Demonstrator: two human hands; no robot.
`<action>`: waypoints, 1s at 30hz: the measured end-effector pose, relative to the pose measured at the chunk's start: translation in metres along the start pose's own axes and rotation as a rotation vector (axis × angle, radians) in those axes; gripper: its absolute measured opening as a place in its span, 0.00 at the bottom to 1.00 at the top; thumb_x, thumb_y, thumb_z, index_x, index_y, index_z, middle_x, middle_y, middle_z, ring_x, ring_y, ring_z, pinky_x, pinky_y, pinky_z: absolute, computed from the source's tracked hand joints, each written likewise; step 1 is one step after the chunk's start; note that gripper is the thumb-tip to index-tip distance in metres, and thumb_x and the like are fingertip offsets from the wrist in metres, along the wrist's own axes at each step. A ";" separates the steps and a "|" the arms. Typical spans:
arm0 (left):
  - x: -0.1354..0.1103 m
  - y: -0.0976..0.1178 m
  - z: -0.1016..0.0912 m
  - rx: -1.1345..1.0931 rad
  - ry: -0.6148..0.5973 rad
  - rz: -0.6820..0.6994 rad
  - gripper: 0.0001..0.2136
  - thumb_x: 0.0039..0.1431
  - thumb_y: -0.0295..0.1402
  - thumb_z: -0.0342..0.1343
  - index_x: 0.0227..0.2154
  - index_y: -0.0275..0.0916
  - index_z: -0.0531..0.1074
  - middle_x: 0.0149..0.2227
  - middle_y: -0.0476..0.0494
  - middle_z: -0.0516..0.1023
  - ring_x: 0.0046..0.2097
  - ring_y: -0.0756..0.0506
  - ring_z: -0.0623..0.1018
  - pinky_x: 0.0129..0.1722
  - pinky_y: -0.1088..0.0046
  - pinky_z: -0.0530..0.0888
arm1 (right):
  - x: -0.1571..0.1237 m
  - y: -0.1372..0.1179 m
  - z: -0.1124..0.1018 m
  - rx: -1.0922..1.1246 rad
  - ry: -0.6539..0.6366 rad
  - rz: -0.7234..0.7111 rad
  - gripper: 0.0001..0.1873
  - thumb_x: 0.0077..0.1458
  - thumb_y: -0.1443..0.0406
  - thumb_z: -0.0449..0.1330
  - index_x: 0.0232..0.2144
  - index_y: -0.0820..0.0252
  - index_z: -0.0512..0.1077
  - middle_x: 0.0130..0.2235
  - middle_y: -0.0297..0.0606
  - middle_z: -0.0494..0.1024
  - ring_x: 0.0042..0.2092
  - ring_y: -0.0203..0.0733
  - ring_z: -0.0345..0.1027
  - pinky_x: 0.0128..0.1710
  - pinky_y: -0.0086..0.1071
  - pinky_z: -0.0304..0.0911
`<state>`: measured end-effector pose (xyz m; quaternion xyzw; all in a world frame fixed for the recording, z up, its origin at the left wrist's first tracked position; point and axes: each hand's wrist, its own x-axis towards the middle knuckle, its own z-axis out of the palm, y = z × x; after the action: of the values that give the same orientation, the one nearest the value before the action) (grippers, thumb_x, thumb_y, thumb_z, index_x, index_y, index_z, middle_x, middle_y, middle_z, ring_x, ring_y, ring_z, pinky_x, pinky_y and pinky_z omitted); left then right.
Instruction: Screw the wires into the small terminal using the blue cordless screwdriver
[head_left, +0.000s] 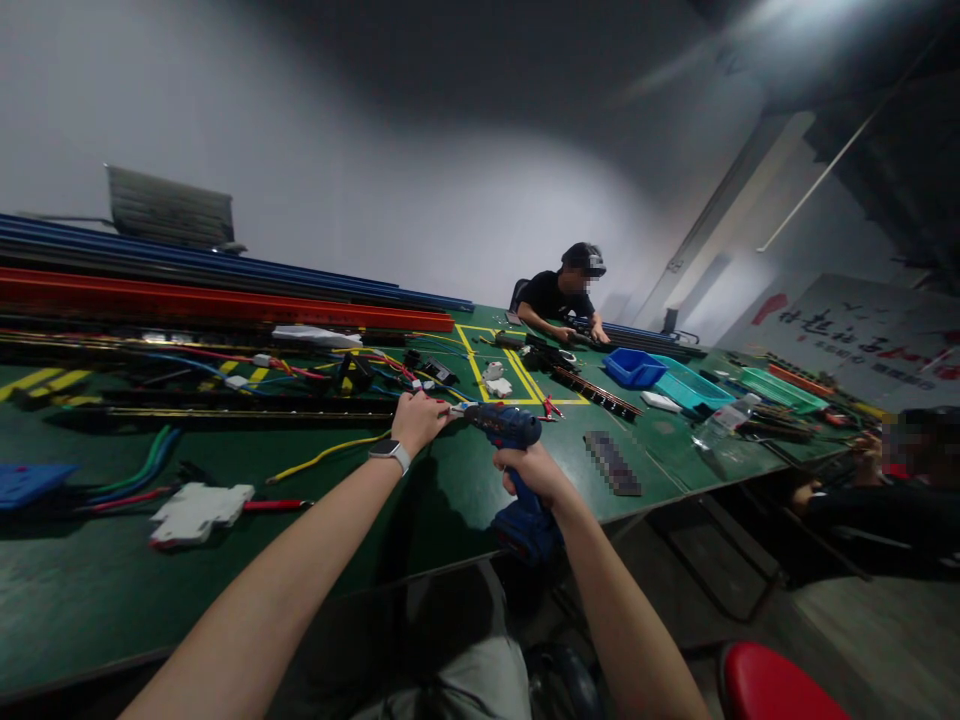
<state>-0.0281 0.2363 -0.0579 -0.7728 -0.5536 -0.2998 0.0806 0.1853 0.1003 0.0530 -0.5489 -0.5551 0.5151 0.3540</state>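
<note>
My right hand (531, 470) is closed round the grip of a blue cordless drill (514, 470), whose tip points left toward my left hand. My left hand (417, 420), with a watch on the wrist, is closed over something small on the green workbench (360, 480), right at the drill's tip; what it holds is hidden. A long dark rail (225, 412) runs left from that spot. Coloured wires (322, 455) lie around it.
A white breaker part (196, 512) lies at the left front. Red and blue rails (225, 300) line the back. Blue and teal bins (660, 378) sit to the right. One person works at the far end (562, 300), another sits at the right edge (892, 480). A red stool (772, 685) is below.
</note>
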 end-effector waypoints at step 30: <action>0.001 0.003 -0.005 0.026 -0.016 -0.012 0.18 0.63 0.51 0.49 0.39 0.50 0.81 0.35 0.39 0.81 0.45 0.38 0.73 0.44 0.60 0.58 | -0.005 -0.004 0.000 -0.023 -0.014 0.037 0.07 0.41 0.66 0.59 0.25 0.57 0.63 0.13 0.24 0.61 0.14 0.33 0.57 0.14 0.26 0.50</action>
<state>-0.0270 0.2338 -0.0530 -0.7707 -0.5628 -0.2868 0.0840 0.1849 0.0962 0.0572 -0.5596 -0.5531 0.5188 0.3343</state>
